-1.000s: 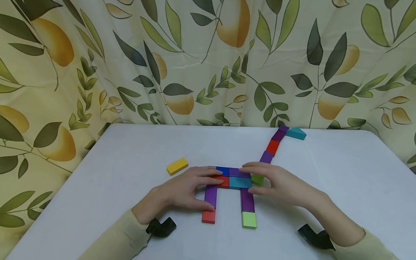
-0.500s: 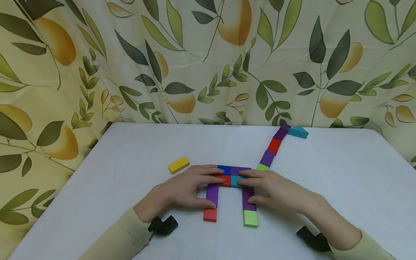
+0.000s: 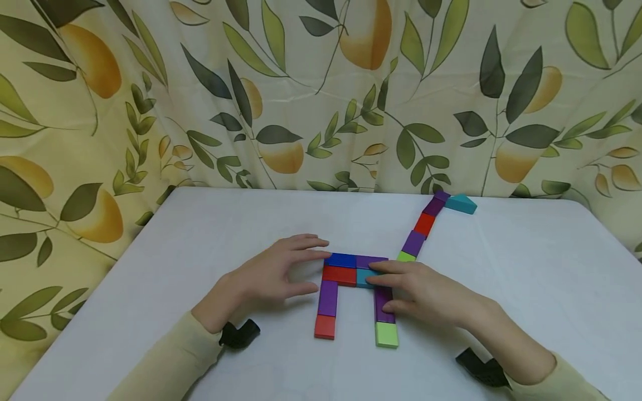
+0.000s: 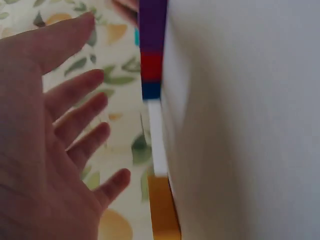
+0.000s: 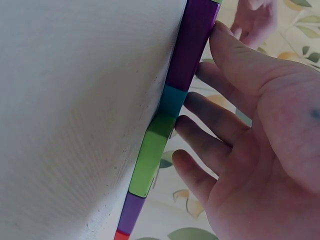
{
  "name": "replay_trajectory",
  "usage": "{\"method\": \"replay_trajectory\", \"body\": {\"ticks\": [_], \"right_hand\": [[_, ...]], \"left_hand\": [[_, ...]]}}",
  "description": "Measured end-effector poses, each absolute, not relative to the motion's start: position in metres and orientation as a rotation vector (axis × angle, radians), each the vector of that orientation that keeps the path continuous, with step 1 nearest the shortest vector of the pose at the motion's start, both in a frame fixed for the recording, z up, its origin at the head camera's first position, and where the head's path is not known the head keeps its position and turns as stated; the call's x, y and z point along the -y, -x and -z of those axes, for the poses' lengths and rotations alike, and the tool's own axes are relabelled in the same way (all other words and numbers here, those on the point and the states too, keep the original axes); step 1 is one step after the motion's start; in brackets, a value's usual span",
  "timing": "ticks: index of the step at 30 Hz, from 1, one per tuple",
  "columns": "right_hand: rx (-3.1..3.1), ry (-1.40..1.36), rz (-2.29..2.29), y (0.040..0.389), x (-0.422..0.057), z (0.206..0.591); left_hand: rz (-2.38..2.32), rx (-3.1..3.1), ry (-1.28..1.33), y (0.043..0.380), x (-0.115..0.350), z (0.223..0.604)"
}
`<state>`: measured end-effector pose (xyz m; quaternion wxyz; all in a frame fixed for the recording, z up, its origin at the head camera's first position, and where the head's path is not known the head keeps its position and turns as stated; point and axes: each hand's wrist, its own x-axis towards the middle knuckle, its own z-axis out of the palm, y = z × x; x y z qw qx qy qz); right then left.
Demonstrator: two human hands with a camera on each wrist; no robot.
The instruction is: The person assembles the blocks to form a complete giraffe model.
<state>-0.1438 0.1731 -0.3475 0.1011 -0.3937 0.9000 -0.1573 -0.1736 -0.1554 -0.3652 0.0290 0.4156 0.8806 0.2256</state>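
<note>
Flat coloured blocks form a shape with two rows, two legs and a slanting line on the white table. My left hand is beside the left end, fingers spread, near the blue block and red block, holding nothing. Below these, a purple block meets a smaller red block. My right hand rests its fingertips on the teal block and the purple leg block, above a light green block. In the right wrist view the green block lies by the fingers, partly hidden in the head view.
Up the slanting line are a purple block, a red block and darker purple blocks, ending at a teal triangular block. A yellow block shows in the left wrist view. A fruit-patterned cloth hangs behind the table.
My left hand has lifted off the blocks and shifted left, now covering the yellow block in the head view. My right hand moved slightly left and down from the green block onto the teal and purple blocks.
</note>
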Motion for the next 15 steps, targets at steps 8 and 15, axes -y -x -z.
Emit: {"method": "replay_trajectory", "body": {"ticks": [8, 15], "right_hand": [[-2.665, 1.188, 0.466, 0.143, -0.176, 0.347], [-2.663, 1.203, 0.473, 0.143, -0.174, 0.347]], "left_hand": [[-0.790, -2.794, -1.120, 0.176, 0.184, 0.362], [-0.782, -2.847, -0.978, 0.180, 0.200, 0.363]]}}
